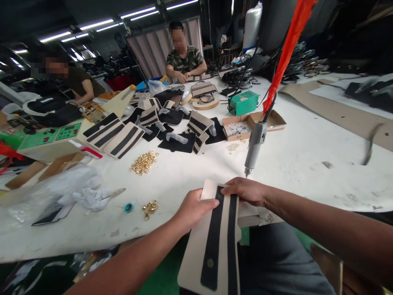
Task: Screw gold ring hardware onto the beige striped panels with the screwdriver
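Note:
A beige panel with two black strips [223,237] lies across the table's front edge, its lower part over my lap. My left hand [194,208] grips its left side, thumb flat on the left strip. From the right, my right hand [245,190] holds the far end of the panel, fingertips on the top of the same strip. Small round marks show on that strip. Just beyond my right hand hangs a grey electric screwdriver [256,143], its bit pointing down. To the left, small gold metal pieces [150,209] lie near a blue ring [128,207].
A larger heap of gold pieces [144,162] sits mid-table. Behind it are several striped panels [123,139] and black panels [176,141]. Cardboard boxes [238,127] and a green device [244,103] stand beyond the screwdriver. Plastic bags [67,192] lie left. Two people sit across the table.

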Demonstrator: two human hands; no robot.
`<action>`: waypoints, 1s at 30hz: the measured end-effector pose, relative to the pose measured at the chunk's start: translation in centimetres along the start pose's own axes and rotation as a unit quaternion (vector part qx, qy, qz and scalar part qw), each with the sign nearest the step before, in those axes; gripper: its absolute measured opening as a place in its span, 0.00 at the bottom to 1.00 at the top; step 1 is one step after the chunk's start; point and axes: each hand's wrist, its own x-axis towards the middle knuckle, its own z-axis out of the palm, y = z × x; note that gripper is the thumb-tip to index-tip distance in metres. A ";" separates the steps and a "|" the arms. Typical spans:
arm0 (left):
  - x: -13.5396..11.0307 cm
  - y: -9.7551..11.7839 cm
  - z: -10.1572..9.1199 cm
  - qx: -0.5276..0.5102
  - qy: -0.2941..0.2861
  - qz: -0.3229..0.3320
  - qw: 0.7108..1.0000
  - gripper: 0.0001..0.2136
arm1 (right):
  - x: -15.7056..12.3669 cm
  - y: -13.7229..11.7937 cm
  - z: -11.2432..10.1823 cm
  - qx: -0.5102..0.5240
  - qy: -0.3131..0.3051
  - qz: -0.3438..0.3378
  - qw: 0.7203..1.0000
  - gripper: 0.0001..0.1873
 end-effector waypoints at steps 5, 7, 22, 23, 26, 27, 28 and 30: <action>1.7 -1.1 0.2 0.040 0.003 0.004 0.999 0.15 | 0.9 -1.0 0.5 -0.159 0.046 0.027 0.986 0.08; 1.9 -1.3 0.3 0.046 0.002 0.003 0.999 0.14 | 1.0 -1.6 0.9 -0.242 0.068 0.036 0.967 0.08; 3.1 -1.0 0.7 0.131 0.009 0.022 0.991 0.10 | 1.3 -1.0 0.9 -0.468 0.139 -0.048 0.871 0.10; 3.0 -1.0 0.6 0.134 0.007 0.025 0.991 0.09 | 1.3 -0.9 0.9 -0.467 0.140 -0.049 0.872 0.09; 2.4 -0.6 0.6 0.190 0.017 0.043 0.981 0.10 | 1.4 -0.8 0.9 -0.463 0.142 -0.056 0.873 0.10; 2.2 -0.5 0.6 0.233 0.038 0.054 0.970 0.12 | 1.4 -0.7 0.8 -0.464 0.143 -0.061 0.872 0.10; 1.9 -0.5 0.7 0.281 0.070 0.072 0.954 0.16 | 1.4 -0.6 0.8 -0.465 0.146 -0.068 0.871 0.11; 1.4 -0.9 0.7 0.362 0.144 0.132 0.912 0.28 | 1.3 -0.5 0.9 -0.469 0.153 -0.085 0.865 0.11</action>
